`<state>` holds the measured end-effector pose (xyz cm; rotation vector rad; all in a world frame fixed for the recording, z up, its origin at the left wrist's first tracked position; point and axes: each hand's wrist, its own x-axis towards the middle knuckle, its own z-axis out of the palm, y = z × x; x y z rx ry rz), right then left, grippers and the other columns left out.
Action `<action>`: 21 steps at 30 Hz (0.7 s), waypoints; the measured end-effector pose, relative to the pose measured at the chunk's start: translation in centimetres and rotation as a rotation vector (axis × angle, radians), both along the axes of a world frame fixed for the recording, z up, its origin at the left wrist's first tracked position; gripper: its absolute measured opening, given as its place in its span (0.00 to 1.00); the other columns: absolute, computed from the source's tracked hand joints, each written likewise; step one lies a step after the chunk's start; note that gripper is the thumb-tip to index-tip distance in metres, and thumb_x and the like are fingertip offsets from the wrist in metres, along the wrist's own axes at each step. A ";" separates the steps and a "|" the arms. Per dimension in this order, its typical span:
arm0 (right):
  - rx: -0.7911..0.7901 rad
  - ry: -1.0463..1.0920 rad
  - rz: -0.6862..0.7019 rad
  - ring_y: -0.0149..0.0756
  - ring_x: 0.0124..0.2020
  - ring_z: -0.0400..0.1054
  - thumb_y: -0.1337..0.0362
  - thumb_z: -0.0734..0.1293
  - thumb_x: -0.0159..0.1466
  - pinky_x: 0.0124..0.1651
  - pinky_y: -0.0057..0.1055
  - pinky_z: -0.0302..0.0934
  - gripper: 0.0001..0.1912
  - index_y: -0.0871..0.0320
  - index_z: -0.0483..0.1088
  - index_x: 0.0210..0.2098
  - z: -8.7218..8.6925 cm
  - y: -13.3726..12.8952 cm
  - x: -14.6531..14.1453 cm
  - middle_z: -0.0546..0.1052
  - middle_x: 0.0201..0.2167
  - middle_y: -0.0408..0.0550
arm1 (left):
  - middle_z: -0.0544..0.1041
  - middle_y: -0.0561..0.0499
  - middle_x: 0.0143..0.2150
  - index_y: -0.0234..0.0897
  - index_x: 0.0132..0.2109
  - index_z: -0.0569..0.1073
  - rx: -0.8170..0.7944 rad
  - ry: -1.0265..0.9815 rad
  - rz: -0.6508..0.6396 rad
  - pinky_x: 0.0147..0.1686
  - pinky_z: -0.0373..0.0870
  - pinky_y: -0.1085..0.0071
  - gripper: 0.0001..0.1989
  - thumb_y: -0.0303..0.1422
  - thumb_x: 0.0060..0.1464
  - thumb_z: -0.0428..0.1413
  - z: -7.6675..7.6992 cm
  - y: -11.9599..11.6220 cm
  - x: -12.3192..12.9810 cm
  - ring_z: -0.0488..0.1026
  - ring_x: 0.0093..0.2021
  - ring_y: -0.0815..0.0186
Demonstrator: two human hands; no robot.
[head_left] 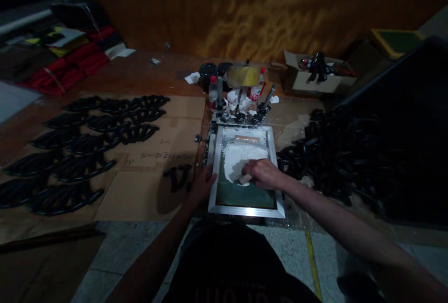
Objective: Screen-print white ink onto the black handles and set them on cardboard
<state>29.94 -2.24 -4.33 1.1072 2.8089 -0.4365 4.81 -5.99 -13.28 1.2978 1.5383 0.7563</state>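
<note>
My right hand [262, 174] is shut on a pale wooden-handled squeegee [245, 179], which presses into thick white ink [241, 160] on the green mesh of a silver-framed silkscreen [245, 210]. The hand hides most of the squeegee. My left hand [203, 184] rests with its fingers spread against the screen's left frame edge and holds nothing. Just left of that hand, two small black pieces [178, 177] lie on brown cardboard [157, 195]. Further left, rows of black leaf-shaped pieces [82, 167] lie across the cardboard.
Behind the screen stand metal press clamps [238, 116] and plastic bottles [213, 92]. A heap of black pieces [325, 158] lies to the right. At the back are a cardboard box [315, 76] and red cloth [66, 65].
</note>
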 end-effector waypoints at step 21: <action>0.255 0.278 -0.842 0.39 0.35 0.74 0.64 0.60 0.70 0.40 0.33 0.66 0.17 0.64 0.73 0.53 3.5 9.9 8.6 0.80 0.34 0.52 | 0.79 0.46 0.45 0.37 0.46 0.77 0.182 0.009 0.148 0.46 0.73 0.65 0.24 0.46 0.65 0.41 11.5 1.7 0.6 0.74 0.49 0.58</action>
